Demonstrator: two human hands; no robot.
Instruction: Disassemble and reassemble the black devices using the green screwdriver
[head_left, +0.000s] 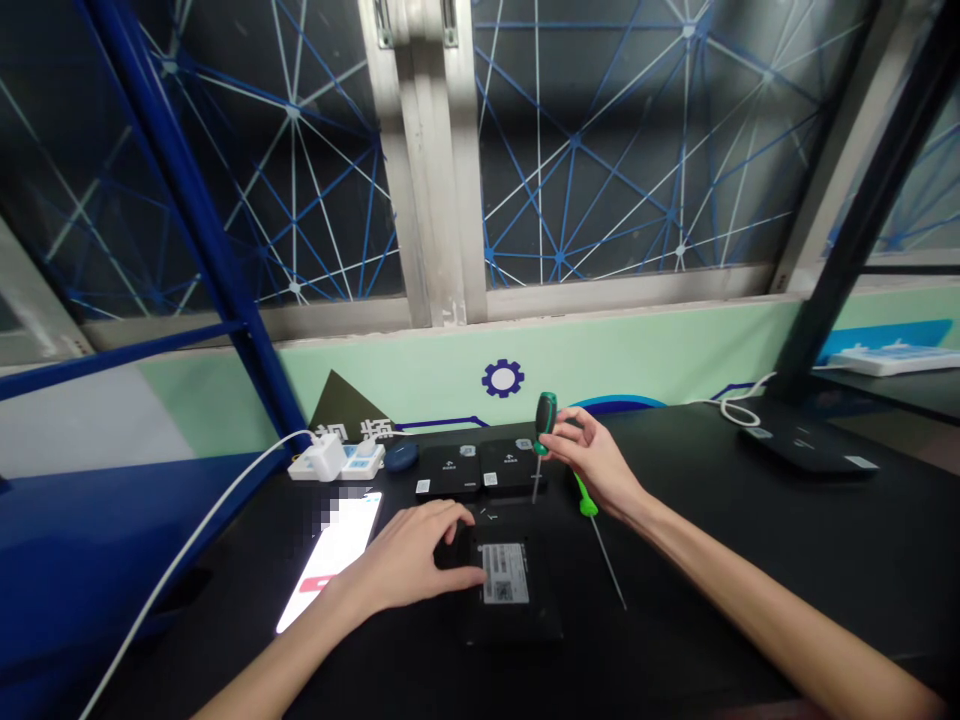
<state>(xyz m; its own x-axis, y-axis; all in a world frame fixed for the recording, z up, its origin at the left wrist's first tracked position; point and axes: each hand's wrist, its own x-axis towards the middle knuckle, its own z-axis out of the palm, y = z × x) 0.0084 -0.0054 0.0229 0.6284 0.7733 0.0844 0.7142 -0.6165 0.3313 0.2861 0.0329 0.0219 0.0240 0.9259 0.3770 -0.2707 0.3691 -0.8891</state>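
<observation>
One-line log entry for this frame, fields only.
left hand: flat on labelled black box | right hand: holds green-handled screwdriver upright, tip down | table: second screwdriver, lit phone

We count two hands: the left hand (409,560) and the right hand (596,465). There are two screwdrivers, a dark-green-handled screwdriver (545,412) and a light-green-handled screwdriver (586,497). We make out four black boxes: the labelled box (510,590), the back left box (448,470), the back right box (511,466) and the far-right box (810,447). We find one lit phone (334,555), one white charger block (319,458), one blue oval object (402,456), and two white cables, the left cable (180,558) and the right cable (739,405). The small screws (487,515) are too small for us to count.
</observation>
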